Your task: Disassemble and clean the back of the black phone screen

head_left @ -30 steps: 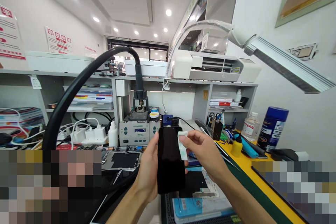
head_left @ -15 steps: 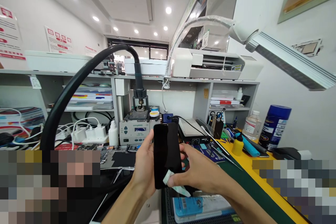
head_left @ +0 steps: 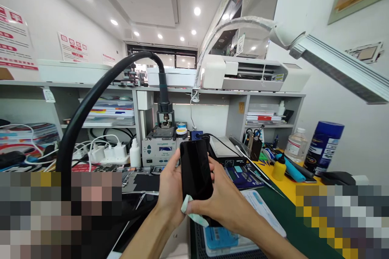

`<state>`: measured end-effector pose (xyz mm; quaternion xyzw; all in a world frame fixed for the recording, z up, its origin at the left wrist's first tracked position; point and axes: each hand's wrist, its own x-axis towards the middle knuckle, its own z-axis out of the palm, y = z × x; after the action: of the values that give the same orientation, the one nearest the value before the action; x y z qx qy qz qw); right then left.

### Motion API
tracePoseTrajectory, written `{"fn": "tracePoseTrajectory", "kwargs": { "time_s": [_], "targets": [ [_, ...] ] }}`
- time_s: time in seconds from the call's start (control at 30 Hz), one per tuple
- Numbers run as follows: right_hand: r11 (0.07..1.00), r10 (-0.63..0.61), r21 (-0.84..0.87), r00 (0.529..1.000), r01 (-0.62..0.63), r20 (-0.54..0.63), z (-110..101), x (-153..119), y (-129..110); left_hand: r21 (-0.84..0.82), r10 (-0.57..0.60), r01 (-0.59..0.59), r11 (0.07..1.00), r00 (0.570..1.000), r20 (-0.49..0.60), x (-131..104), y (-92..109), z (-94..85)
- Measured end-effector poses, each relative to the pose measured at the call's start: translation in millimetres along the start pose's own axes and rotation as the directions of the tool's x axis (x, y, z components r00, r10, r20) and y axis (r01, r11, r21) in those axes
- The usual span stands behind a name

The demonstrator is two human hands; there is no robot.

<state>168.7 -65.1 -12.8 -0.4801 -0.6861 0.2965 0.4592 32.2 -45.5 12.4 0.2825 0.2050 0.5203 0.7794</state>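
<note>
A black smartphone (head_left: pixel 196 170) is held upright in front of me, its dark screen towards me. My left hand (head_left: pixel 170 188) is closed around its left edge. My right hand (head_left: pixel 223 190) grips the right edge, fingers behind the phone. Under my right thumb, a pale green piece of cloth or wipe (head_left: pixel 197 218) presses against the phone's lower end; part of it hangs loose. Below my hands lies a clear and blue plastic pack (head_left: pixel 221 239) on a black perforated tray (head_left: pixel 200 247).
A hot-air rework station (head_left: pixel 159 149) stands behind the phone, its thick black hose (head_left: pixel 91 101) arching on the left. To the right are a yellow bottle (head_left: pixel 278 169), a clear bottle (head_left: pixel 295 145) and a blue spray can (head_left: pixel 324 145). A lamp (head_left: pixel 340 66) hangs above.
My right thumb and the wipe have moved left across the phone's lower end. The whole view has shifted slightly, and more of the plastic pack shows beyond my right forearm.
</note>
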Motion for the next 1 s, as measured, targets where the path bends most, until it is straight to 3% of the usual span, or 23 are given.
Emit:
{"fn": "tracePoseTrajectory", "kwargs": {
  "time_s": [0.1, 0.27, 0.4, 0.47, 0.57, 0.67, 0.83, 1.0],
  "targets": [
    [0.999, 0.031, 0.034, 0.997, -0.029, -0.077, 2, 3, -2, -0.032, -0.022, 0.022, 0.999, 1.0, -0.001, 0, -3, -3.0],
    [0.997, 0.023, 0.073, 0.987, -0.012, -0.16, -1, 10, -13, -0.007, 0.082, -0.082, 0.997, 0.996, 0.021, 2, -12, -10.8],
    [0.99, 0.002, 0.142, 0.985, 0.022, -0.171, -6, 17, -22, -0.003, 0.111, -0.111, 0.994, 0.991, 0.074, 2, -18, -11.4],
    [0.985, 0.068, 0.168, 0.982, -0.038, -0.178, -9, 20, -23, 0.027, 0.139, -0.141, 0.99, 0.988, 0.07, 1, -20, -11.2],
    [0.969, 0.202, 0.182, 0.961, -0.168, -0.19, -12, 24, -23, 0.095, 0.007, -0.016, 0.995, 0.995, 0.101, -1, -21, -9.6],
    [0.96, 0.222, 0.21, 0.96, -0.185, -0.172, -17, 27, -24, 0.157, -0.106, 0.082, 0.984, 0.982, 0.154, -4, -19, -6.4],
    [0.954, 0.192, 0.26, 0.968, -0.147, -0.16, -28, 30, -23, 0.182, -0.127, 0.093, 0.979, 0.976, 0.18, -6, -13, -2.8],
    [0.958, 0.175, 0.258, 0.965, -0.122, -0.194, -40, 32, -13, 0.15, -0.109, 0.089, 0.985, 0.986, 0.13, -3, -8, -2.3]
  ]
}}
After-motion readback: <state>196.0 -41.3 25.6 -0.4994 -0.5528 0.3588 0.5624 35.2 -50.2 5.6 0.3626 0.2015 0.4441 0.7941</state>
